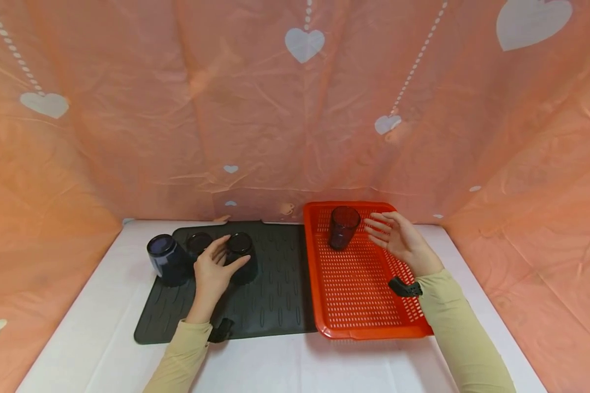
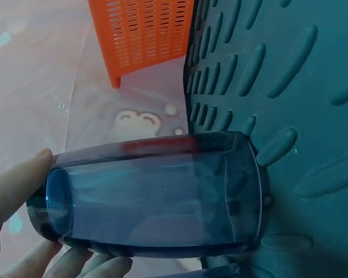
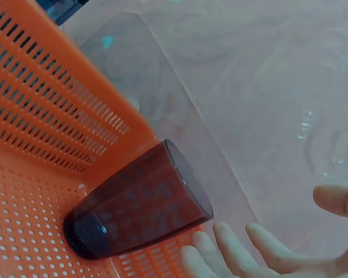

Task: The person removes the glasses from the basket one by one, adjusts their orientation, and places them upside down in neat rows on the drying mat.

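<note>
A dark blue-tinted drinking glass [image 2: 156, 200] stands upside down on the black drying mat [image 1: 280, 273]. My left hand [image 1: 213, 273] holds it near its raised base, thumb on one side and fingers on the other. Two more dark glasses are to the left of that hand: one glass [image 1: 169, 261] at the mat's left edge and another glass [image 1: 199, 242] partly hidden behind the hand. In the orange basket [image 1: 324, 331], a dark tinted glass [image 3: 139, 202] stands mouth up near the back left corner. My right hand [image 1: 398, 240] is just right of that glass, fingers extended and holding nothing.
The basket has slotted, raised walls and sits against the mat's right end. Both are on a white-covered table [image 1: 295, 363]. Pink-orange sheeting with hearts [image 1: 255, 109] hangs close behind the table and along both sides.
</note>
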